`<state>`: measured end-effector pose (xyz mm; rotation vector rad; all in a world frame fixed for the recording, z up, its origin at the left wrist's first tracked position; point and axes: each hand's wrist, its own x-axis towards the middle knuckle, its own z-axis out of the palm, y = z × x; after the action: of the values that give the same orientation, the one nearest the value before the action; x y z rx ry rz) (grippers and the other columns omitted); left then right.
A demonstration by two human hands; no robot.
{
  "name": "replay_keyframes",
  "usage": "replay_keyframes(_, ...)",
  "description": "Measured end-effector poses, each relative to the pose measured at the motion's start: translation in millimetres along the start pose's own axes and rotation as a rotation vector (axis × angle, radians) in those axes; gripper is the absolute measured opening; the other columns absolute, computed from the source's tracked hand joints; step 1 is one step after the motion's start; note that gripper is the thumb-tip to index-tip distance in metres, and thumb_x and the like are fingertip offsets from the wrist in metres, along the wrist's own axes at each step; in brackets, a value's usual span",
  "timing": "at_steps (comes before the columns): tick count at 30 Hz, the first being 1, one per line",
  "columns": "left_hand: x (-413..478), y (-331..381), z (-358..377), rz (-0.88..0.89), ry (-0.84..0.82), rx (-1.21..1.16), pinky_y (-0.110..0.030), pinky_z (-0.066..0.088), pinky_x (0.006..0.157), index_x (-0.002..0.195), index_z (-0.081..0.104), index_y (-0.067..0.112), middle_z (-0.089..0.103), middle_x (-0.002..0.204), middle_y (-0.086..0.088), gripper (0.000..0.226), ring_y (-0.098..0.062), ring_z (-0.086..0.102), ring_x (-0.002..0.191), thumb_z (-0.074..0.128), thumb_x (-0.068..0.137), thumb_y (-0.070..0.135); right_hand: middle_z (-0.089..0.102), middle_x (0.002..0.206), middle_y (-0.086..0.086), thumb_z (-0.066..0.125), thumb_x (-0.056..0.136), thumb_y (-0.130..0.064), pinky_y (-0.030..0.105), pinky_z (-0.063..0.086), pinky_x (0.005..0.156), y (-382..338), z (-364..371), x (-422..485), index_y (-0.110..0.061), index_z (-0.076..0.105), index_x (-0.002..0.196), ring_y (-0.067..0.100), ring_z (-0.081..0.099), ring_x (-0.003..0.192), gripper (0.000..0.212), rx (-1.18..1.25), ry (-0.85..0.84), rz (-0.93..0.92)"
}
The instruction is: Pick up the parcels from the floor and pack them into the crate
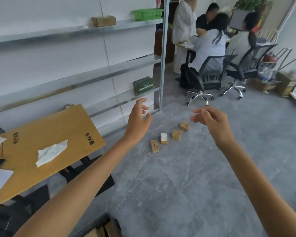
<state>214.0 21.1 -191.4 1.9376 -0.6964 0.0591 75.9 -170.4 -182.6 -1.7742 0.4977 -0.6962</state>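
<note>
Several small cardboard parcels lie in a loose row on the grey floor: one at the far right (185, 126), a plain one (176, 134), one with a white label (164, 138) and the nearest (154, 146). My left hand (138, 117) is raised above and left of them, fingers spread and relaxed, holding nothing. My right hand (210, 118) hovers above and right of the row with loosely bent fingers, also empty. At the bottom edge a dark crate rim (99, 223) shows, with cardboard inside.
A flattened cardboard sheet (46, 142) with tissues lies over a dark stand at left. Metal wall shelves (109, 71) hold a brown box, a green basket and a green box. Several people sit at a desk on office chairs (210, 77) at the back right.
</note>
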Motion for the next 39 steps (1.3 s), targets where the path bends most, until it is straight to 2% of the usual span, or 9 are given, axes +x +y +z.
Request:
replay_keyframes(5, 24.4, -6.2, 57.9, 0.048, -0.054, 0.065, -0.022, 0.032, 0.098, 0.132, 0.043, 0.021, 0.045, 0.127, -0.001, 0.043, -0.009, 0.042, 0.119, 0.048, 0.092, 0.006, 0.072, 0.077, 0.009, 0.042, 0.097, -0.007, 0.011, 0.048, 0.066, 31.3, -37.8, 36.2, -0.010, 0.068, 0.089, 0.009, 0.067, 0.070, 0.027, -0.006, -0.034, 0.047)
replay_keyframes(9, 45.0, -13.5, 77.2, 0.023, -0.090, 0.069, -0.023, 0.032, 0.100, 0.133, 0.042, 0.020, 0.044, 0.128, -0.001, 0.045, -0.005, 0.039, 0.118, 0.048, 0.091, 0.005, 0.071, 0.078, 0.010, 0.043, 0.097, -0.007, 0.014, 0.050, 0.068, 46.9, -55.8, 61.6, -0.009, 0.068, 0.091, 0.011, 0.067, 0.071, 0.026, 0.028, -0.074, 0.070)
replay_keyframes(15, 92.2, -32.9, 99.1, -0.028, -0.111, 0.059, -0.028, 0.041, 0.099, 0.124, 0.046, 0.016, 0.043, 0.127, -0.005, 0.033, -0.013, 0.045, 0.119, 0.049, 0.092, 0.007, 0.070, 0.081, 0.014, 0.042, 0.098, -0.006, 0.013, 0.050, 0.068, 67.2, -50.7, 108.2, -0.003, 0.064, 0.102, 0.011, 0.068, 0.072, 0.023, 0.099, -0.120, 0.123)
replay_keyframes(18, 126.2, -52.8, 116.8, -0.063, -0.124, 0.043, -0.029, 0.043, 0.097, 0.119, 0.047, 0.015, 0.042, 0.124, -0.006, 0.028, -0.013, 0.048, 0.115, 0.049, 0.092, 0.006, 0.071, 0.085, 0.015, 0.042, 0.099, -0.010, 0.021, 0.055, 0.075, 81.5, -38.9, 139.7, -0.006, 0.061, 0.109, 0.018, 0.069, 0.077, 0.022, 0.155, -0.157, 0.186)
replay_keyframes(21, 166.6, -77.3, 135.6, -0.086, -0.143, 0.030, -0.028, 0.044, 0.095, 0.115, 0.047, 0.014, 0.044, 0.124, -0.006, 0.025, -0.014, 0.049, 0.112, 0.049, 0.091, 0.006, 0.071, 0.084, 0.014, 0.042, 0.099, -0.011, 0.026, 0.054, 0.080, 100.4, -23.5, 177.4, -0.010, 0.062, 0.107, 0.020, 0.069, 0.077, 0.021, 0.151, -0.172, 0.245)
replay_keyframes(26, 260.8, -120.7, 160.8, -0.106, -0.175, -0.009, -0.025, 0.044, 0.091, 0.110, 0.048, 0.018, 0.047, 0.122, -0.004, 0.023, -0.014, 0.052, 0.108, 0.047, 0.091, 0.006, 0.071, 0.089, 0.018, 0.042, 0.100, -0.012, 0.037, 0.052, 0.087, 130.8, 6.4, 260.7, -0.004, 0.061, 0.109, 0.024, 0.069, 0.081, 0.023, 0.102, -0.176, 0.301)
replay_keyframes(34, 389.8, -175.2, 199.7, -0.171, -0.243, -0.014, -0.022, 0.041, 0.085, 0.111, 0.051, 0.015, 0.048, 0.118, -0.003, 0.023, -0.012, 0.052, 0.101, 0.046, 0.091, 0.006, 0.070, 0.085, 0.011, 0.040, 0.101, -0.011, 0.029, 0.050, 0.079, 173.9, 60.3, 383.5, 0.000, 0.060, 0.111, 0.019, 0.067, 0.075, 0.025, 0.053, -0.194, 0.451)
replay_keyframes(37, 416.7, -200.3, 219.3, -0.222, -0.264, -0.025, -0.020, 0.039, 0.084, 0.110, 0.053, 0.014, 0.051, 0.119, -0.005, 0.023, -0.013, 0.053, 0.102, 0.046, 0.090, 0.003, 0.070, 0.082, 0.010, 0.040, 0.100, -0.009, 0.028, 0.048, 0.075, 198.6, 72.5, 418.2, -0.001, 0.061, 0.106, 0.012, 0.066, 0.068, 0.023, 0.034, -0.202, 0.508)
replay_keyframes(39, 435.2, -220.7, 234.8, -0.276, -0.267, -0.024, -0.020, 0.039, 0.084, 0.107, 0.054, 0.014, 0.053, 0.119, -0.006, 0.023, -0.015, 0.054, 0.103, 0.046, 0.090, 0.002, 0.069, 0.080, 0.010, 0.039, 0.100, -0.008, 0.031, 0.046, 0.077, 217.9, 78.0, 442.8, -0.006, 0.062, 0.099, 0.015, 0.066, 0.069, 0.022, 0.026, -0.219, 0.554)
